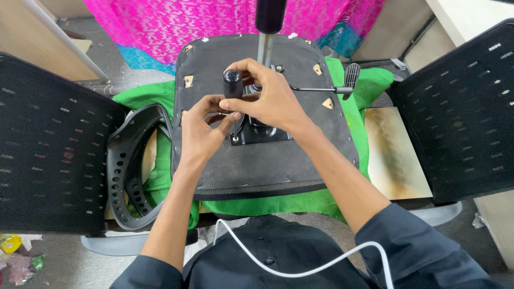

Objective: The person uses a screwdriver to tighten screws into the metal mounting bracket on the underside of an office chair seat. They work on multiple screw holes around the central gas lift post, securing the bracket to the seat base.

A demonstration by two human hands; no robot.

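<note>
An upturned office chair seat lies on a green cloth, its black metal mechanism plate facing up. A gas-lift column rises from the plate. My right hand grips the black handle of a screwdriver, which stands upright with its tip on a screw at the plate's near left corner. My left hand pinches the screwdriver's shaft low down, steadying it. A lever with a black paddle sticks out to the right.
A black mesh chair back stands at the left and another at the right. A black plastic frame lies left of the seat. Pink fabric hangs behind. A white cable crosses my lap.
</note>
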